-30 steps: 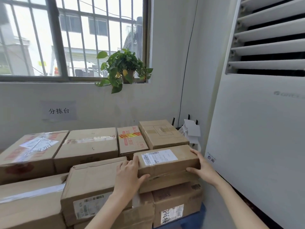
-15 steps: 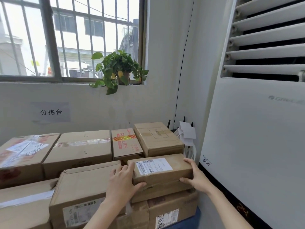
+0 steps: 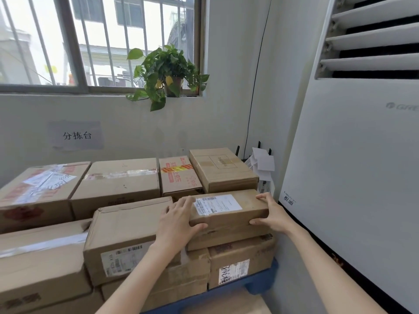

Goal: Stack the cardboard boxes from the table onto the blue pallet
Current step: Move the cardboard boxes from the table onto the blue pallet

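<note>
Clasping the labelled box (image 3: 229, 213) at each end, left hand (image 3: 179, 223) and right hand (image 3: 273, 215), atop the stack (image 3: 240, 257) on the blue pallet (image 3: 263, 281); may slide off sideways if released overhanging the edge.

head view, close, facing forward-down over stacked boxes (image 3: 127, 234)

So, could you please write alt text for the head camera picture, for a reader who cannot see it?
The left hand and right hand grip the ends of a labelled cardboard box atop stacked boxes on a blue pallet. Behind, a potted plant sits at a barred window; a white air conditioner stands at right.
</note>
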Demonstrator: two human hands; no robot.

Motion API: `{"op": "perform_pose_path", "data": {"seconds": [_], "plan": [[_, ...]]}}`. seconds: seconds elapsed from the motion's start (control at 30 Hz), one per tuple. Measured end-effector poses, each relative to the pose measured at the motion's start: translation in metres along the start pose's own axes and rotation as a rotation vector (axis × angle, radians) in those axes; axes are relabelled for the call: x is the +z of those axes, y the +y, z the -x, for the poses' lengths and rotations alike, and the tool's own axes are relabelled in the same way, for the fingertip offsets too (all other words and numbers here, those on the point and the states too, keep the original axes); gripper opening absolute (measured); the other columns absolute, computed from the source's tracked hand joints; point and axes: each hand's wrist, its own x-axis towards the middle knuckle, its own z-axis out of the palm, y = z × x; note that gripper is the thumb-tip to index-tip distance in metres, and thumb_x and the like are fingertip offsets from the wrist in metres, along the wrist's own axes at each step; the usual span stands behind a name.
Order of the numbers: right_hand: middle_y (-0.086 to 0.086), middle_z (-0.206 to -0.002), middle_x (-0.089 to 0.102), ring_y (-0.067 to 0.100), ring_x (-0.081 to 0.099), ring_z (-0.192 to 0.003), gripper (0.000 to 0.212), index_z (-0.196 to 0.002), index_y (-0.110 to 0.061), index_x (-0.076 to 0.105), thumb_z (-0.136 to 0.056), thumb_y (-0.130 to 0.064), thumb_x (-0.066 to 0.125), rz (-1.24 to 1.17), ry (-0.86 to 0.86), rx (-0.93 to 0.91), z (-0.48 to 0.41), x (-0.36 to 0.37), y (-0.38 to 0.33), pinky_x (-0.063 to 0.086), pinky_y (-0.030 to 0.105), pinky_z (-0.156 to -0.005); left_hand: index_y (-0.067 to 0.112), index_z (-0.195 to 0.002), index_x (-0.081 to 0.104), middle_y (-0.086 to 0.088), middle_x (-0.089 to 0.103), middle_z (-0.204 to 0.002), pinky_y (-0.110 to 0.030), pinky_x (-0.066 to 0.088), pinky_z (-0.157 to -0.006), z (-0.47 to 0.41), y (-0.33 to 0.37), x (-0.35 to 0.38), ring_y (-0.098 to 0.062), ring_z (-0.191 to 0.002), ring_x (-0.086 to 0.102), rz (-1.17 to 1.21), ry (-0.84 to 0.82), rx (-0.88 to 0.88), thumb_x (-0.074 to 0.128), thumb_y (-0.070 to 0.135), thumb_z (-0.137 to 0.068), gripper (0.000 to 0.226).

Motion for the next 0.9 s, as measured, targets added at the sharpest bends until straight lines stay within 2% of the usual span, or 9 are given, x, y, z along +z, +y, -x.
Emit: {"op": "perform_pose_path", "data": {"seconds": [0.1,0.27,0.53,0.7,0.9], "plan": [[0.003,-0.144,0.042,0.022,0.042,-0.127,0.076,-0.125,-0.031,0.036,-0.069,-0.029,0.086,0.009,-0.005,0.002,-0.001,-0.001,0.0,0.036,0.036,-0.103,0.035,-0.14,0.032,0.011,0.046,-0.135,-0.036,0.032,-0.109,0.0,0.001,-0.002,-0.014,-0.122,0.046,-0.028,-0.006,0.009,0.056,0.069,-0.078,0.075],[0.003,-0.144,0.041,0.022,0.042,-0.125,0.075,-0.126,-0.031,0.036,-0.07,-0.028,0.086,0.002,-0.022,-0.002,-0.002,-0.004,0.0,0.037,0.037,-0.103,0.034,-0.135,0.04,0.011,0.047,-0.13,-0.035,0.032,-0.106,0.002,0.0,-0.001,-0.013,-0.12,0.044,-0.06,-0.004,0.029,0.052,0.073,-0.078,0.07],[0.004,-0.141,0.042,0.022,0.043,-0.123,0.072,-0.123,-0.032,0.035,-0.071,-0.027,0.085,0.003,-0.036,-0.003,0.0,-0.005,0.0,0.038,0.037,-0.102,0.031,-0.134,0.044,0.01,0.048,-0.128,-0.038,0.037,-0.103,0.002,-0.005,0.003,-0.015,-0.119,0.041,0.009,-0.007,0.053,0.053,0.072,-0.077,0.071],[0.001,-0.133,0.044,0.02,0.044,-0.119,0.077,-0.12,-0.03,0.038,-0.064,-0.032,0.089,-0.008,-0.038,0.0,0.002,-0.009,0.001,0.043,0.039,-0.102,0.033,-0.134,0.044,0.011,0.047,-0.128,-0.037,0.04,-0.101,0.003,-0.009,0.005,-0.014,-0.118,0.04,0.004,-0.015,0.073,0.051,0.074,-0.077,0.07],[-0.004,-0.121,0.045,0.017,0.045,-0.114,0.075,-0.117,-0.026,0.042,-0.06,-0.033,0.091,0.01,0.024,-0.041,0.009,-0.008,-0.001,0.041,0.035,-0.095,0.034,-0.123,0.052,0.012,0.049,-0.123,-0.032,0.046,-0.093,0.003,-0.013,0.005,-0.012,-0.11,0.043,0.073,0.019,0.071,0.055,0.072,-0.075,0.061]]}}
